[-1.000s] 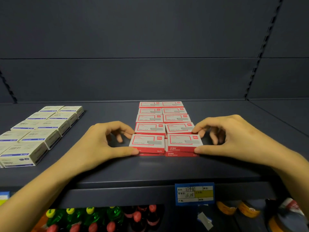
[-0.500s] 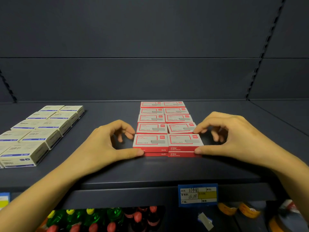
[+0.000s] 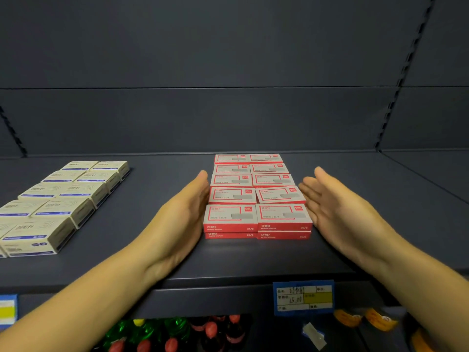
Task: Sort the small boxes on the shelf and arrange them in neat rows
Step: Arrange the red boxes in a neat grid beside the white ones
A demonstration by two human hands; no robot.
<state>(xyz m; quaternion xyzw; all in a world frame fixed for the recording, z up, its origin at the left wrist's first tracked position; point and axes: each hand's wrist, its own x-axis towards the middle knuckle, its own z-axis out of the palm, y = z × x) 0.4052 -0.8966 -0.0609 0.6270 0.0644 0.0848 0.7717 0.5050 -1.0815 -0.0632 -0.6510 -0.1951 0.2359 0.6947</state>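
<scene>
Red and white small boxes point(image 3: 256, 196) stand in two columns running back on the dark shelf point(image 3: 228, 260), the front ones stacked two high. My left hand point(image 3: 182, 212) lies flat with straight fingers along the left side of the columns, touching the boxes. My right hand point(image 3: 335, 207) is flat and open beside the right side, its palm turned toward the boxes, close to them or just touching. One box in the right column, second from the front point(image 3: 280, 194), sits slightly skewed.
Cream boxes with blue stripes point(image 3: 58, 199) sit in rows at the shelf's left. A blue price tag point(image 3: 303, 297) hangs on the shelf's front edge. Bottles with coloured caps point(image 3: 177, 331) and orange items point(image 3: 365, 318) fill the lower shelf. The grey back wall point(image 3: 228, 118) rises behind.
Both hands let go of the front boxes they were pinching. Their fingers straightened and now lie flat along the two sides of the red columns.
</scene>
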